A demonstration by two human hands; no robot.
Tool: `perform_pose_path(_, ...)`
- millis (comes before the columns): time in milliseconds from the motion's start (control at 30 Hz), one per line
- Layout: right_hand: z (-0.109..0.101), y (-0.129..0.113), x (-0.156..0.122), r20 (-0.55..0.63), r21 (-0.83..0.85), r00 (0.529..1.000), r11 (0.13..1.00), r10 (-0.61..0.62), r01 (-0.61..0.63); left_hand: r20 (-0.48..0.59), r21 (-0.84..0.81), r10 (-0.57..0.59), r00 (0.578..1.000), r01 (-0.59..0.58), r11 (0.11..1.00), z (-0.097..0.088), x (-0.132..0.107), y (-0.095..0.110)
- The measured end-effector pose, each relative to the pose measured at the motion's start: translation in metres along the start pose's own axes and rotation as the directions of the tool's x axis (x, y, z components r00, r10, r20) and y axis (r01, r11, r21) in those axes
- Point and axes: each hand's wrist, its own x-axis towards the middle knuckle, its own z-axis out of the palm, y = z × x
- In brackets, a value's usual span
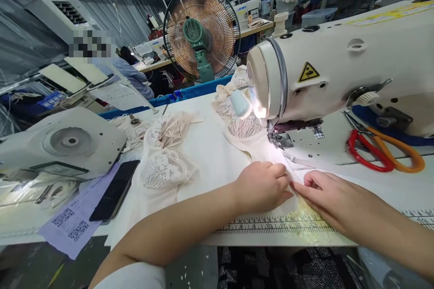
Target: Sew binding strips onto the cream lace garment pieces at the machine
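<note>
A cream lace bra (246, 128) lies partly beneath the head of a white sewing machine (315, 67), its edge running toward me from the lit presser foot (278, 139). My left hand (262, 187) is closed on the near end of this fabric, fingers curled in. Close against it, my right hand (322, 192) pinches the same edge between thumb and fingers. Both hands rest just in front of the needle area, above a ruler strip (251, 226) along the table's front edge. A second cream lace bra (166, 171) lies to the left of my left hand.
Red-and-orange-handled scissors (384, 151) lie right of the needle area. On the left are a black phone (115, 189), a purple paper with printed codes (73, 221) and another machine's white housing (64, 142). A large fan (201, 31) stands behind the table; people work farther back.
</note>
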Motion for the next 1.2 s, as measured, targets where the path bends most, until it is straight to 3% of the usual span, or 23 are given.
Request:
perform_pose_path(133, -0.006, 0.001, -0.005, 0.033, 0.038, 0.999, 0.999, 0.001, -0.002, -0.02, 0.103, 0.029, 0.999, -0.026, 0.994, 0.004, -0.008, -0.008)
perform_pose_path(467, -0.007, 0.001, 0.007, 0.043, -0.013, 0.999, 1.0, 0.025, -0.025, -0.267, 0.204, 0.192, 0.944, -0.139, 0.969, 0.015, -0.013, -0.022)
perform_pose_path(667, -0.007, 0.006, 0.02, 0.094, -0.093, 0.995, 0.995, 0.03, -0.022, -0.254, 0.165, 0.22, 0.942, -0.182, 0.969, 0.018, -0.009, -0.035)
perform_pose_path(933, -0.012, 0.011, 0.039, 0.156, -0.058, 0.981, 0.993, 0.112, -0.105, -0.181, 0.12, 0.232, 0.956, -0.212, 0.97, 0.02, -0.005, -0.059)
perform_pose_path(1200, -0.013, 0.011, 0.055, 0.24, -0.144, 0.952, 0.977, 0.191, -0.16, -0.139, 0.145, 0.236, 0.962, -0.216, 0.965, 0.015, 0.0, -0.076)
